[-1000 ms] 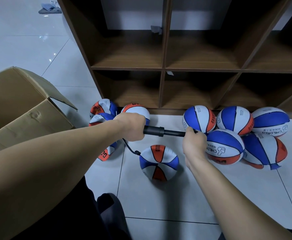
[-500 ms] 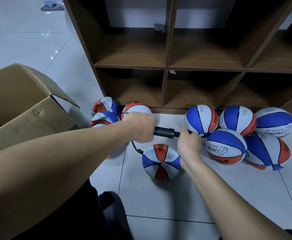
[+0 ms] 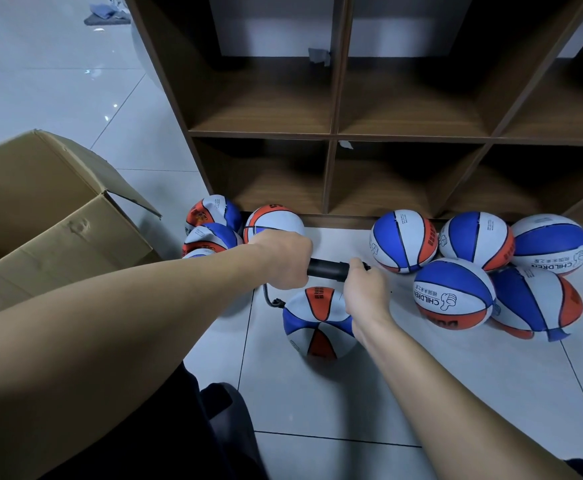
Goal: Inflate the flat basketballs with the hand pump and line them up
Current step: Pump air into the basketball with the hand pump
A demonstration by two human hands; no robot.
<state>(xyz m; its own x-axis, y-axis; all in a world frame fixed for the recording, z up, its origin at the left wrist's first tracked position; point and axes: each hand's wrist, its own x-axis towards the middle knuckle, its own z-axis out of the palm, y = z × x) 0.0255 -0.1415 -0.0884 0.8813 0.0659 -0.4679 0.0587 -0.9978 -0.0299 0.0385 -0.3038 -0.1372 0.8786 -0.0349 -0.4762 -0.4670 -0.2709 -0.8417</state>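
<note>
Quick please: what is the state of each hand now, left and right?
Left hand: closed, gripping the barrel of the black hand pump.
Right hand: closed, gripping the pump's handle end.

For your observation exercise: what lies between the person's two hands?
In the head view, a short black stretch of the hand pump spans the gap between the left hand and the right hand; both grip it.

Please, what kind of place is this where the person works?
Probably an indoor storeroom or sports-equipment room. A wooden shelf unit with open compartments stands on a pale tiled floor, an open cardboard box sits beside it, and many basketballs lie along its base.
</note>
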